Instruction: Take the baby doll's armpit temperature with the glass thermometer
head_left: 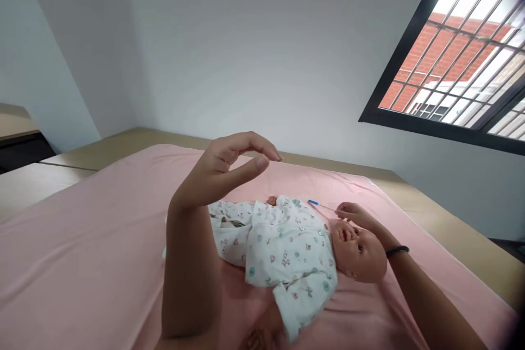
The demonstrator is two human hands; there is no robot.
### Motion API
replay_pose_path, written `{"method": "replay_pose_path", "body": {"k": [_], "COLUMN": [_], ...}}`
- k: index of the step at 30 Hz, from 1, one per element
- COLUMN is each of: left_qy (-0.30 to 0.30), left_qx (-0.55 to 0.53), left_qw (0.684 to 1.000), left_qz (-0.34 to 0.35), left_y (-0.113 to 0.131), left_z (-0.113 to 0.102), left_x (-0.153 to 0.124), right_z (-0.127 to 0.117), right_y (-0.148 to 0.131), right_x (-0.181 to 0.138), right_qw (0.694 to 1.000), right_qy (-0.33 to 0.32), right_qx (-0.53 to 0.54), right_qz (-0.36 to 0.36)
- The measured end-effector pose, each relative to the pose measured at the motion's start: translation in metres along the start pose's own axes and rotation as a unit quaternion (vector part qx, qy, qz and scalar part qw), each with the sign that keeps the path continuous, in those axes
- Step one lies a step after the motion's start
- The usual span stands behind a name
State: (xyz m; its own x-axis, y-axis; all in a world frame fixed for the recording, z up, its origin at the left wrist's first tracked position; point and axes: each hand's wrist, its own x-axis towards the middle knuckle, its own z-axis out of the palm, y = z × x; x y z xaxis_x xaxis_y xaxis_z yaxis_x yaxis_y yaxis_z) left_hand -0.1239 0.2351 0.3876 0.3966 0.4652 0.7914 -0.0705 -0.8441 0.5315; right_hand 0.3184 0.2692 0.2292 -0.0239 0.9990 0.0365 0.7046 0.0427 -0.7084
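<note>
A baby doll [295, 235] in a white printed shirt and trousers lies on its back, its head to the right. My left hand [229, 167] is raised above the doll's legs, fingers curved and thumb apart, with nothing between them. Beyond the doll's head, my right hand [355, 215] pinches one end of a thin, pale stick with a blue end [313, 202]. The stick points left over the pink sheet, close to the doll's shoulder. Part of my right hand and wrist is hidden behind the doll's head.
A pink sheet [102, 246] covers most of the wooden table [430, 205]. Behind it rises a pale wall [254, 54], with a barred, dark-framed window [459, 60] at upper right. Another light tabletop [45, 183] is at the left.
</note>
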Motion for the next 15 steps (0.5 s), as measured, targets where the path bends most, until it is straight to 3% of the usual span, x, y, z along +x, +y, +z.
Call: {"method": "replay_pose_path", "body": {"k": [4, 7, 10, 13, 15], "left_qy": [0.064, 0.098, 0.077, 0.041, 0.035], "left_qx": [-0.001, -0.010, 0.007, 0.015, 0.005], "left_qw": [0.998, 0.995, 0.997, 0.999, 0.999], "left_qz": [0.014, 0.023, 0.005, -0.006, -0.008], "left_y": [-0.005, -0.011, -0.020, -0.027, -0.030], "left_z": [-0.017, -0.023, -0.025, -0.022, -0.019], "left_x": [-0.008, -0.009, -0.006, -0.001, 0.001], "right_z": [-0.038, -0.051, -0.031, 0.007, 0.030], "right_y": [-0.029, -0.093, -0.173, -0.237, -0.262], "right_x": [-0.016, -0.051, -0.082, -0.092, -0.090], "right_qw": [0.991, 0.944, 0.874, 0.838, 0.827], "right_qy": [0.133, 0.312, 0.422, 0.424, 0.416], "right_qx": [0.012, 0.054, 0.122, 0.192, 0.217], "right_qz": [-0.007, -0.095, -0.208, -0.285, -0.308]}}
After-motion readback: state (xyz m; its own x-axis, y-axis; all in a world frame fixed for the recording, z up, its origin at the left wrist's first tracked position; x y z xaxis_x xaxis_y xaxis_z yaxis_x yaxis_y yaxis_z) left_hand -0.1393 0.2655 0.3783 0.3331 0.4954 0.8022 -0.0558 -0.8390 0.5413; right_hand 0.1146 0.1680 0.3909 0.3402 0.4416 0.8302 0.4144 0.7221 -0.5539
